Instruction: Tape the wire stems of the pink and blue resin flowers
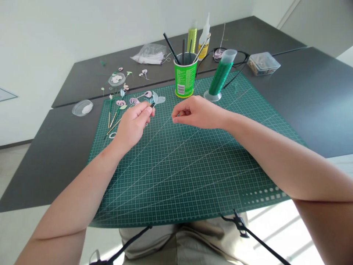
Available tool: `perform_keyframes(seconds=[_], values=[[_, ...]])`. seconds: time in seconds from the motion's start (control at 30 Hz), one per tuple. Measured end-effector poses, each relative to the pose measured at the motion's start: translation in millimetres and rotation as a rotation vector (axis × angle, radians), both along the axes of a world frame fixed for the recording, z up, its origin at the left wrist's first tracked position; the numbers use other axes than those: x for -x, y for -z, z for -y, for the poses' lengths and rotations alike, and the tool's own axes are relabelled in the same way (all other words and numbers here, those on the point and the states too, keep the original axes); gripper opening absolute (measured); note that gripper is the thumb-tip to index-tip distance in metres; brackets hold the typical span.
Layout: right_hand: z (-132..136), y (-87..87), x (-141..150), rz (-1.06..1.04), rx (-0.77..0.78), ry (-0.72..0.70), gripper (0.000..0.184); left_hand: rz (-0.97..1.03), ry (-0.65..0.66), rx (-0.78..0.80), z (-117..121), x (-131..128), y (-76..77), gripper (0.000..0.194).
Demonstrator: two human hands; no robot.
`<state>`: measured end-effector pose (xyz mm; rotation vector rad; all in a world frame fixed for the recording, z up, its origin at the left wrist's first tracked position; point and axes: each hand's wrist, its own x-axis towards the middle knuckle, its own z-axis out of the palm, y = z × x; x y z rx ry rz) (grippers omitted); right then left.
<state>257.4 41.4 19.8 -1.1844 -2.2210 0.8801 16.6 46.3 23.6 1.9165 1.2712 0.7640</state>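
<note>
My left hand [136, 121] is closed in a pinch above the left part of the green cutting mat [187, 176]. It grips a small handmade flower [156, 98] with pale blue petals, by its short dark stem. My right hand [194, 112] hovers a little to the right, thumb and fingertips pressed together. Whatever lies in that pinch, perhaps something thin, is too small to make out. Beyond the left hand lie finished-looking pink flowers [120, 103] and several thin sticks [110, 114], partly covered by it.
A green paper cup [185, 79] of tools stands behind my hands, beside a spool of green thread [221, 79]. Farther back are a glue bottle [204, 40], a yellow-green tube [192, 36], a plastic bag [150, 54] and a clear box [264, 63]. Small dishes [82, 108] sit left.
</note>
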Motion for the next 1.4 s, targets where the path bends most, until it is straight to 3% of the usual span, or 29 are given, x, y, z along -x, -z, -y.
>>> perform_keyframes(seconds=[0.13,0.23,0.4,0.53,0.67,0.87,1.03,1.23,1.4], values=[[4.1,-7.4,-4.9,-0.101,0.0,-0.188,0.014,-0.189,0.043,-0.019,-3.7,1.3,1.3,0.025],[3.5,-9.5,-7.9,-0.242,-0.027,-0.221,0.013,-0.324,0.144,0.005,-1.3,0.4,0.4,0.028],[-4.2,-3.7,-9.0,-0.401,-0.098,-0.039,0.013,-0.357,0.355,0.081,12.0,-4.1,-1.8,0.034],[-13.7,6.8,-8.1,-0.363,-0.112,0.114,0.016,-0.304,0.426,0.075,24.5,-6.8,-6.9,0.037],[-16.4,12.6,-3.9,-0.246,-0.035,0.186,0.015,-0.214,0.387,0.047,30.3,-7.1,-12.9,0.033],[-8.5,8.1,1.4,-0.122,0.007,0.252,0.015,-0.097,0.121,-0.075,20.0,-4.0,-9.1,0.027],[0.7,1.2,5.9,-0.095,0.029,0.193,0.012,-0.081,-0.006,-0.106,8.5,-1.8,-2.4,0.025],[17.3,-6.8,14.2,-0.146,-0.081,0.094,0.015,-0.156,-0.017,-0.069,3.8,-2.1,-2.2,0.025],[18.5,-8.5,10.8,-0.206,-0.193,0.137,0.018,-0.319,0.186,0.012,5.9,-3.5,-2.3,0.029]])
